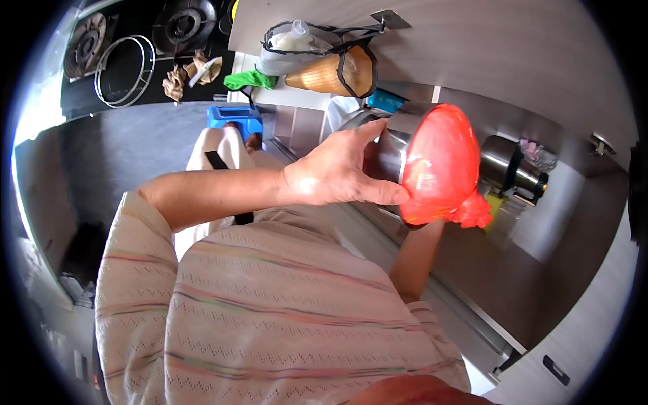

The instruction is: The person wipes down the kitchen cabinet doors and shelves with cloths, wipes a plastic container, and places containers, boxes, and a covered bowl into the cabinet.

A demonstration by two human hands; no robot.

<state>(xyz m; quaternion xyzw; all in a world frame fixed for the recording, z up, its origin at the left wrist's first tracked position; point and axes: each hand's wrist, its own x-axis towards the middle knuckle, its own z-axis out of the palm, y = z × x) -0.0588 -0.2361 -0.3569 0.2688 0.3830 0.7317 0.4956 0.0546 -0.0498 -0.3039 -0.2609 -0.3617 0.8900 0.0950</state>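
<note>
My left hand (341, 165) grips the side of a shiny steel container (390, 152), thumb towards me and fingers round its far side. A red plastic bag (442, 162) is stretched over the container's end and bunched into a knot at its lower right. The container is held tilted in front of an open cabinet. My right forearm (418, 260) reaches up behind the container, and my right hand is hidden by it. Just beyond the red bag, a steel vessel (499, 162) and a smaller steel-and-black vessel (530, 181) stand in the cabinet.
The cabinet (472, 277) has an open door (587, 337) at lower right. Clear glassware (540, 156) sits inside. A bag with an orange-brown bundle (331, 73) hangs above, near a green cloth (251, 79). A gas stove (182, 27) and blue stool (236, 118) lie at upper left.
</note>
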